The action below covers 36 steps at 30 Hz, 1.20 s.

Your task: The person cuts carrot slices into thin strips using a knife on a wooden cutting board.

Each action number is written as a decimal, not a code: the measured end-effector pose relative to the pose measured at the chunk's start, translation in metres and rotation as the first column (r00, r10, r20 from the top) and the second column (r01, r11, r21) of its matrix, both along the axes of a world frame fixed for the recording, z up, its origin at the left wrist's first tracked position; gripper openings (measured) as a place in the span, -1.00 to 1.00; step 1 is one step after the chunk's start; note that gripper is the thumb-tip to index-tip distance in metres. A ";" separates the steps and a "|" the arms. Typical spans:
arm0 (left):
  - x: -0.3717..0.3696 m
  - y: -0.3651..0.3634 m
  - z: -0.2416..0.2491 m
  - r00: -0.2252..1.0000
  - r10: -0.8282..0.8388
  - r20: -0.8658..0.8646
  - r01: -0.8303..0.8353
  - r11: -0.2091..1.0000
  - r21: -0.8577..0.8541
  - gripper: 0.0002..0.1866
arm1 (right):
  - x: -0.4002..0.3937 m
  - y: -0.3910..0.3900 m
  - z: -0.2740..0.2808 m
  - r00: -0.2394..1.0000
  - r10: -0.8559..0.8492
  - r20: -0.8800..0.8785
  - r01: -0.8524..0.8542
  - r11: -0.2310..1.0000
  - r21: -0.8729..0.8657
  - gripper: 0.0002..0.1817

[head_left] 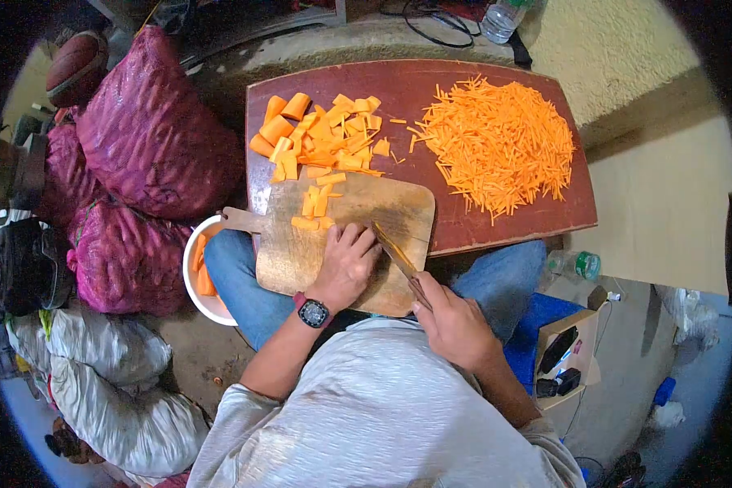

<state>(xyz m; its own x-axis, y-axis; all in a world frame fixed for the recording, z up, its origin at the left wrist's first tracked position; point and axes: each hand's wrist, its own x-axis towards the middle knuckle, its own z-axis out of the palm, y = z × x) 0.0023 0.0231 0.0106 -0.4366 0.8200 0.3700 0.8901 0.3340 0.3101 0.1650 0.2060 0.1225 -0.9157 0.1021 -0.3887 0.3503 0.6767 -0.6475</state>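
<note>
Leaning over a board [289,260], a person appears to be in the middle of cutting carrot. Pink sacks [146,138] stand well left of the board. Nearer its left side, a tub [189,281] holds whole or large carrots [204,281], partly hidden by a leg [232,268]. Chunks [297,106] lie beyond the board's far edge, on a red table [407,85]; cut pieces [305,223] rest on the board's far left part. The left hand [346,264], over the board's middle, has fingers curled and close together near the knife [396,250]. What they hold, if anything, cannot be told. The knife slants over the board's right part, its handle clamped in the closed fingers of the right hand [461,329]. Another stroke would call for a steady piece and fingertips clear of the edge. Right of the board and farther off, shreds [500,146] form a heap.
</note>
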 end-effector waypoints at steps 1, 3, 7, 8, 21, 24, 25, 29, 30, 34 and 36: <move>-0.001 0.000 0.001 1.000 0.002 0.012 -0.002 1.000 0.025 -0.64 | 0.000 0.000 0.000 1.000 0.006 0.021 -0.007 1.000 0.021 -0.51; 0.000 -0.001 0.001 0.999 -0.002 0.033 0.000 0.999 0.049 -0.63 | -0.016 -0.001 -0.008 1.000 0.006 -0.007 -0.006 1.000 -0.015 -0.52; 0.002 0.001 -0.001 0.998 0.055 0.020 -0.056 0.997 0.061 -0.62 | -0.038 0.005 -0.005 0.999 0.008 -0.045 -0.010 0.998 -0.055 -0.56; 0.000 0.002 -0.002 0.997 0.079 0.014 -0.080 0.994 0.072 -0.62 | -0.035 0.005 -0.003 0.999 0.010 -0.050 -0.012 0.998 -0.054 -0.56; 0.004 -0.001 -0.001 0.991 0.112 0.072 -0.117 0.991 0.062 -0.63 | -0.033 -0.002 -0.013 0.996 -0.005 -0.087 0.001 0.999 -0.048 -0.61; 0.002 0.002 0.001 0.993 0.111 0.039 -0.115 0.988 0.099 -0.63 | -0.042 0.001 -0.018 0.991 0.026 -0.134 -0.029 0.999 -0.022 -0.59; 0.002 0.002 0.000 0.994 0.108 0.014 -0.109 0.988 0.106 -0.63 | -0.046 0.001 -0.017 0.989 0.051 -0.141 -0.052 0.999 -0.006 -0.57; 0.003 0.000 0.007 0.992 0.097 0.086 -0.104 0.991 0.082 -0.64 | -0.032 -0.001 -0.009 0.996 0.009 -0.087 -0.012 0.999 -0.036 -0.59; 0.003 0.000 0.006 0.991 0.100 0.089 -0.108 0.991 0.084 -0.64 | -0.032 -0.003 -0.008 0.998 -0.002 -0.070 0.000 1.000 -0.032 -0.58; 0.003 -0.003 -0.004 0.994 0.090 0.060 -0.094 0.992 0.082 -0.60 | -0.032 -0.001 -0.009 0.998 -0.013 -0.064 0.009 0.998 -0.059 -0.55; 0.002 -0.002 -0.006 0.995 0.095 0.015 -0.096 0.992 0.081 -0.59 | -0.029 0.001 -0.008 0.995 -0.015 -0.095 0.008 0.997 -0.072 -0.53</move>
